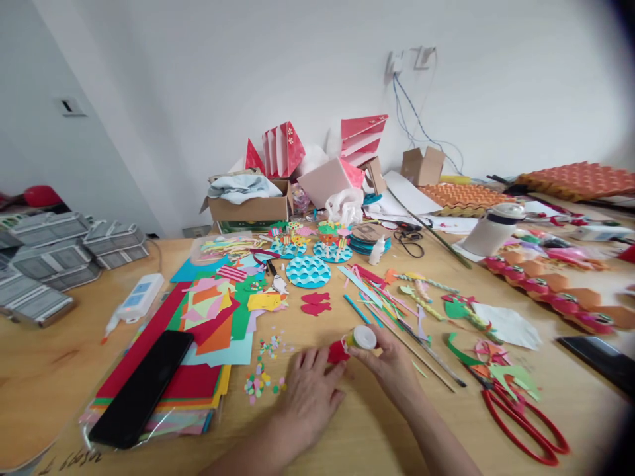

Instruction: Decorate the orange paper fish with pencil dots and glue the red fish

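Note:
My right hand (389, 360) is closed around a small glue bottle (364, 338) with a white round end, tilted over a small red paper piece (338, 352). My left hand (313, 390) lies on the table with its fingers spread, fingertips beside the red piece. Just left of it are scattered paper dots (260, 383). Behind the hands lie red paper fish shapes (316, 303) and a blue wavy disc (308, 272).
Coloured paper sheets (198, 383) with a black phone (143, 387) lie at the left. Red-handled scissors (523, 423), paper strips (381, 297) and a white bottle (378, 250) are on the right. A cardboard box (251, 209) stands behind.

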`<state>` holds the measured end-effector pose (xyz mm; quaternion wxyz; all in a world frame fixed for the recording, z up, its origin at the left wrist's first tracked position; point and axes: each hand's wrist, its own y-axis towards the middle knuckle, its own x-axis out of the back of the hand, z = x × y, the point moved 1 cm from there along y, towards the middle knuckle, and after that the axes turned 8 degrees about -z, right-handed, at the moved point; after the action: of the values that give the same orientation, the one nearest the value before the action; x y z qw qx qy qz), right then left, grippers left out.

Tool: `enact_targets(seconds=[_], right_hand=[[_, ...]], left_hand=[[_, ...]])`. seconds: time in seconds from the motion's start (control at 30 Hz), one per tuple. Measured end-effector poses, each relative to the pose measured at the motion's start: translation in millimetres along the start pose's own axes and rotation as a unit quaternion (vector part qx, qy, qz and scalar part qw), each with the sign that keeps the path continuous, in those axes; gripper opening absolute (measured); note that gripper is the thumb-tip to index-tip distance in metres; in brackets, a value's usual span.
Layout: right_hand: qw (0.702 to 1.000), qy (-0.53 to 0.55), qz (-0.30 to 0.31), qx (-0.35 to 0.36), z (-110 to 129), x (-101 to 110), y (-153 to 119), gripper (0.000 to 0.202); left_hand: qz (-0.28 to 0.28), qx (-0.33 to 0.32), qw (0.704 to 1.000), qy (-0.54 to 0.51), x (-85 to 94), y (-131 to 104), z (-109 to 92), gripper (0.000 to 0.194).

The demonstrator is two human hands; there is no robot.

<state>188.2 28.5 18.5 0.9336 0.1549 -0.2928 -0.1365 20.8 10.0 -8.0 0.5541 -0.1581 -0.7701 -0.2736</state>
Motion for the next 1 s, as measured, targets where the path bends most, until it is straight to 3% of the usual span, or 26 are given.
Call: enact_targets(seconds=[0.43,1.0], right_hand=[[1.000,0.004,-0.016,0.008,-0.8,-0.6,-1.1,0.029],[0.999,0.006,0.012,0.035,6.3,-12.5,-9.7,0.022]], left_hand=[[0.021,-0.105,0.994,0.001,10.7,-1.1,24.1,0.034],[0.015,-0.090,0.996,-0.017,9.5,-2.8,20.9,0.033]])
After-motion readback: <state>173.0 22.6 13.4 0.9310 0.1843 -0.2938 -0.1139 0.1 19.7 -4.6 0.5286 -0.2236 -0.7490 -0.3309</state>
